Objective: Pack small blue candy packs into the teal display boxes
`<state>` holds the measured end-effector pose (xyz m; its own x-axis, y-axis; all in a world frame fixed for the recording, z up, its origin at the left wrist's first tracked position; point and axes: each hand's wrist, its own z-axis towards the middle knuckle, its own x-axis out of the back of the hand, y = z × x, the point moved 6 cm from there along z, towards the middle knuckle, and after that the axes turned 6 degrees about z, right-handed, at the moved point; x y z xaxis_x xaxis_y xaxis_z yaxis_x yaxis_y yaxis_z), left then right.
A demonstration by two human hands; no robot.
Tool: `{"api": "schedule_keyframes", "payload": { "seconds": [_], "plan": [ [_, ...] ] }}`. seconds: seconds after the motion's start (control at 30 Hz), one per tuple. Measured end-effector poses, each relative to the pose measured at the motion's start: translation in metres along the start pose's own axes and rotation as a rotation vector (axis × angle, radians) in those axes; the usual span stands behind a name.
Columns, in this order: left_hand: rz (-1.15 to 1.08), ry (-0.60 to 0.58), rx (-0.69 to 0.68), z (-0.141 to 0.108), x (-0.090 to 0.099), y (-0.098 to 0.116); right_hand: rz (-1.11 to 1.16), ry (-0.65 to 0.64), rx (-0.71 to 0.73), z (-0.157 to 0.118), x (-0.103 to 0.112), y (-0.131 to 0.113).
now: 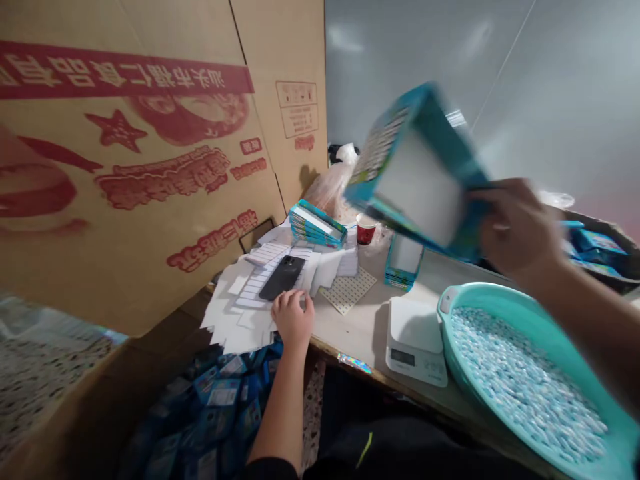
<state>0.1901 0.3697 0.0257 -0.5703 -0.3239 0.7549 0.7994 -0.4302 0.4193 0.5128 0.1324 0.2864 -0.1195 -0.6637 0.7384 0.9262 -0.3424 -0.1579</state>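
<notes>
My right hand is raised over the table, gripping a teal cardboard display box by its right end. The box is tilted and blurred, showing its white inside. At the table's front edge, my left hand rests on loose white papers, its fingers loosely bent and apart, with nothing seen in them. Just beyond those fingers lies a dark smartphone. Below the raised box is a white digital scale with nothing on its plate. A turquoise basin beside it holds many small blue-and-white wrapped pieces.
Nested teal boxes lie on the papers, and more stand behind the scale. A red paper cup and a sticker sheet are between. A large carton walls the left; blue packets fill a container below.
</notes>
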Motion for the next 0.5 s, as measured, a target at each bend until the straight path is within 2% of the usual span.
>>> {"api": "schedule_keyframes", "payload": {
  "seconds": [0.1, 0.17, 0.23, 0.3, 0.37, 0.43, 0.5],
  "plan": [
    [-0.014, -0.006, -0.006, -0.003, 0.000, -0.002, 0.229, -0.236, 0.040, 0.055, -0.097, -0.065],
    [-0.016, -0.009, -0.017, -0.005, 0.001, -0.002, 0.273, -0.329, -0.008, 0.089, -0.160, -0.089],
    [-0.012, -0.002, -0.038, -0.006, 0.003, -0.003, 0.299, -0.365, -0.045, 0.114, -0.210, -0.103],
    [-0.002, 0.015, -0.062, -0.008, 0.004, -0.003, 0.315, -0.393, -0.091, 0.125, -0.250, -0.112],
    [0.008, 0.034, -0.078, -0.008, 0.004, -0.005, 0.328, -0.432, -0.121, 0.124, -0.281, -0.122],
    [0.013, 0.043, -0.078, -0.009, 0.003, -0.008, 0.340, -0.482, -0.128, 0.116, -0.305, -0.131],
    [0.020, 0.034, -0.062, -0.010, 0.001, -0.010, 0.348, -0.522, -0.119, 0.106, -0.320, -0.136]
  ]
}}
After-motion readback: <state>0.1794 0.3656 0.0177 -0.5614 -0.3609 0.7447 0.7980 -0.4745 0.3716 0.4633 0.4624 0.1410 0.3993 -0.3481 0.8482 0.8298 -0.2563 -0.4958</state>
